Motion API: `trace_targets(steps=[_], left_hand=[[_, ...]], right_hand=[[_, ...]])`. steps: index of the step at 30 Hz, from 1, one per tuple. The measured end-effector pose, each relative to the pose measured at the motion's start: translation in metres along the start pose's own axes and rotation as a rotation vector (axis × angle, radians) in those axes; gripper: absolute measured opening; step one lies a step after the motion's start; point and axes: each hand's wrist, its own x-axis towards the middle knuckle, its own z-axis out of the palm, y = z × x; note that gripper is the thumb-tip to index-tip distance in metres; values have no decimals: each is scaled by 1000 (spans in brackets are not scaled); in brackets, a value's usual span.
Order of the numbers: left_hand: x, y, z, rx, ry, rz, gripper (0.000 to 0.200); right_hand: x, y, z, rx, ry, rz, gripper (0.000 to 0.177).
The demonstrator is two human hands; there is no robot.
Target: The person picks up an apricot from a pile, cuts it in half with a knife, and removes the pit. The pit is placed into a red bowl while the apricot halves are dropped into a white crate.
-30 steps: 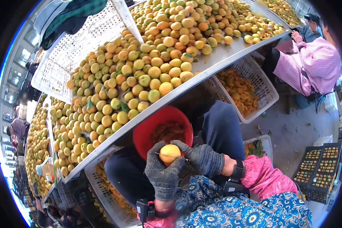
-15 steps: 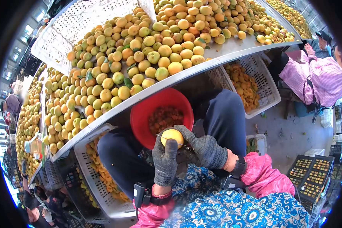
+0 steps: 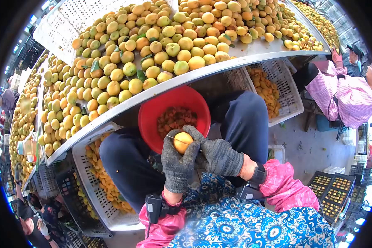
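A yellow-orange apricot (image 3: 182,142) is held up between my two grey-gloved hands, with a thin dark line across its skin. My left hand (image 3: 177,165) wraps its fingers and thumb round the fruit. Beside it, my right hand (image 3: 219,155) is closed against the fruit's right side; whatever else lies inside that fist is hidden. Just beyond my hands, between my knees, sits a red bowl (image 3: 151,124) with reddish-brown pieces (image 3: 175,119) at its bottom.
Whole apricots (image 3: 124,66) cover the metal-edged table (image 3: 161,89) ahead. White crates of orange fruit pieces stand at lower left (image 3: 107,202) and right (image 3: 287,82). A person in pink (image 3: 347,95) sits at the right; others are at the lower left.
The fruit has turned in my left hand, and both hands have closed more tightly about it. The thin metal rod seen beside the fruit earlier is now mostly hidden. The view has shifted slightly.
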Motion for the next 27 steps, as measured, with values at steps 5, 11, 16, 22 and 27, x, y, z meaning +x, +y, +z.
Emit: trace_targets(steps=[5, 11, 16, 22, 27], left_hand=[[-6, -32, 1, 13, -111, -42, 40], [-9, -42, -5, -25, -219, -40, 41], [-15, -47, -10, -102, -283, -2, 39], [-25, -27, -17, -526, -439, -243, 55], [-28, -19, -22, -965, -510, -354, 77]], right_hand=[[-9, 18, 16, 52, -13, 47, 72], [-10, 15, 12, 166, -71, 69, 60], [-9, 20, 12, 236, -117, 42, 59], [-9, 25, 7, 437, -136, 114, 66], [-8, 17, -2, 587, 23, 140, 51]])
